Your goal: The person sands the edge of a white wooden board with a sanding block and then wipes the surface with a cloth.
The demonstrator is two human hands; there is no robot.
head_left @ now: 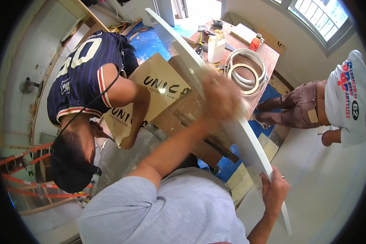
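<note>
A long, narrow white board stands on edge across the middle, running from the far left to the near right. My right hand is closed around its near part, with the thumb on one face. My left hand lies over the board's upper edge, around the middle of its length. Motion smears the left fingers, and whether anything is under them does not show.
A worktable holds a white jug, an orange bottle and coiled white strip. At left, a person in a dark jersey bends over printed sheets. Another person stands right. An orange ladder is lower left.
</note>
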